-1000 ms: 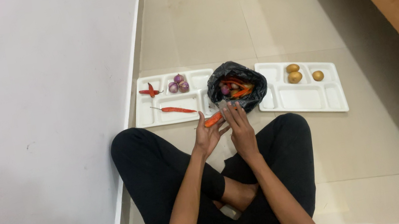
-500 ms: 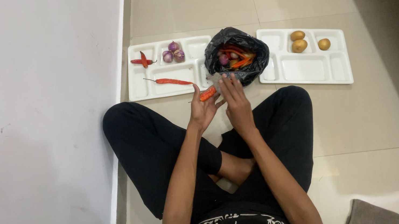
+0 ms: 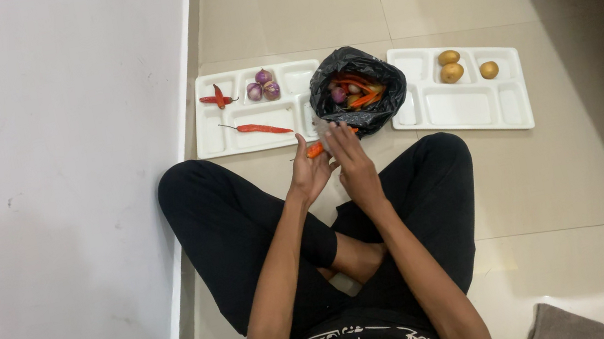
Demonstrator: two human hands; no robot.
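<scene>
The left hand (image 3: 309,176) curls round an orange chilli (image 3: 315,150), which lies across its fingers and pokes out to the right. The right hand (image 3: 350,162) sits just right of it, fingers straight and together, tips touching the chilli. Both are just near of a black bag (image 3: 321,91) of vegetables. Left of the bag, a white tray (image 3: 212,140) holds red chillies (image 3: 257,128) and onions (image 3: 262,86); a right tray (image 3: 464,104) holds potatoes (image 3: 453,71).
</scene>
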